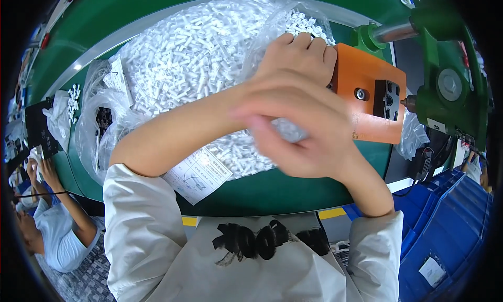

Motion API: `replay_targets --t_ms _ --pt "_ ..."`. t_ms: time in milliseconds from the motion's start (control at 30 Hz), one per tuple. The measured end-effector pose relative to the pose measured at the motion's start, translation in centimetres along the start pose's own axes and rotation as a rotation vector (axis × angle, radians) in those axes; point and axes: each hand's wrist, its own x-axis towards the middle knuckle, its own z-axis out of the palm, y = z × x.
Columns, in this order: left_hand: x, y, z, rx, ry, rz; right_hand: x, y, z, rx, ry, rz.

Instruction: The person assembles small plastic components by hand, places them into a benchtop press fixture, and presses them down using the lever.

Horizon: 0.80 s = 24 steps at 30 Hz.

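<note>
Table, green, with a big clear bag full of small white tubes on top. Press, green too, at the right edge, just behind an orange block. Paper sheet half under the bag, near the front edge. Left hand curled shut, knuckles up, touching the block's left side; cannot tell what sits inside. Right hand blurred, over the bag, fingers bent together; cannot tell if holding a tube.

Motion-blurred right hand hides part of the orange fixture.
</note>
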Motion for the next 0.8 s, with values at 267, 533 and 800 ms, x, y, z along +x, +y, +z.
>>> replay_targets --t_ms 267,533,800 --pt "-0.1 -0.2 -1.2 -0.173 -0.131 -0.021 -4.6 -1.3 -6.3 -0.291 0.165 0.171" --pt "0.5 0.1 -3.0 -0.191 -0.213 -0.008 -4.8 -0.6 -7.5 -0.139 0.145 0.259" --pt "0.3 -1.1 -4.6 -0.132 -0.223 0.200 -5.4 -0.1 -7.9 0.193 0.206 0.380"
